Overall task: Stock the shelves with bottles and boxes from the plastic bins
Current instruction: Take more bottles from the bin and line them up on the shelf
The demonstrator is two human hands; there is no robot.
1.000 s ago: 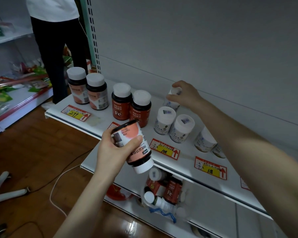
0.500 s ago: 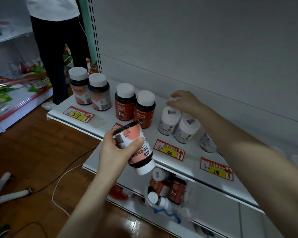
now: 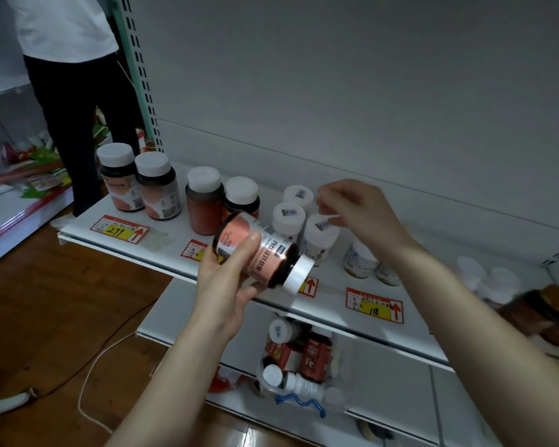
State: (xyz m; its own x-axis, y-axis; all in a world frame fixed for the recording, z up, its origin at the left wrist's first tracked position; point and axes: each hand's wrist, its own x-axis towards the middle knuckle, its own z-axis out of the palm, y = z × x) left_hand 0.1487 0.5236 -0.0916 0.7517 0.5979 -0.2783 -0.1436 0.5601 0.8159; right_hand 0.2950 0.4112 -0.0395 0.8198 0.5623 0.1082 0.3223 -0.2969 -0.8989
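The left hand (image 3: 226,279) is in the middle of the frame and grips a dark bottle (image 3: 265,253) with a pink label. Its thumb lies across the label and its fingers curl under the body. The bottle is tilted, with its white cap pointing to the lower right. It is in the air in front of the shelf (image 3: 175,235), not touching the shelf.

The right hand (image 3: 360,211) is to the right of the bottle and a little higher, well apart from the left hand. Its fingers are curled just above a group of three white bottles (image 3: 288,217) that stand upright on the shelf. I cannot tell if the fingertips pinch something or touch a cap.

On the same shelf, toward the upper left, stand two big dark bottles (image 3: 157,188) with pink labels. Two red-brown bottles (image 3: 204,204) are between them and the white ones. Red and yellow price tags (image 3: 120,229) sit along the front edge.

Below the held bottle, in the lower middle of the frame, a clear plastic bin (image 3: 260,374) on a lower shelf holds more bottles, lying mixed.

In the upper left, another person (image 3: 78,91) in a white shirt and dark trousers stands on the wooden floor (image 3: 46,301).
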